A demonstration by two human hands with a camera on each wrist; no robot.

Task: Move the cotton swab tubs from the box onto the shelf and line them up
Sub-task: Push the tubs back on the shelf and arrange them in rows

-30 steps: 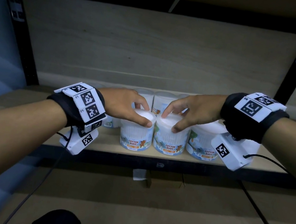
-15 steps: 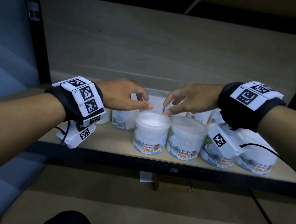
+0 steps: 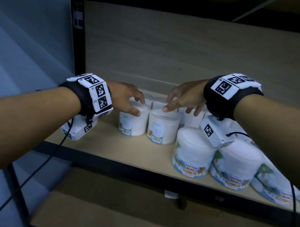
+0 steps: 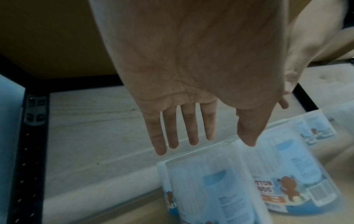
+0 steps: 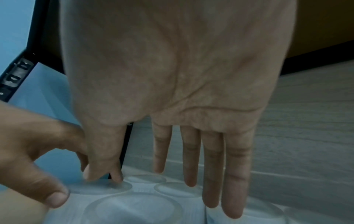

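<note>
A: Currently both hands are working on the shelf (image 3: 112,146); left hand (image 3: 126,97) is touching the far-left tub (image 3: 134,120), fingers loose, gripping nothing.
B: Right hand (image 3: 185,97)?
A: Fingers spread, also holding nothing, thumb resting on the neighbouring tub (image 3: 162,127).
B: Advice: keep nudging gently by the lids, squaring them with the near row (image 3: 194,151).
</note>
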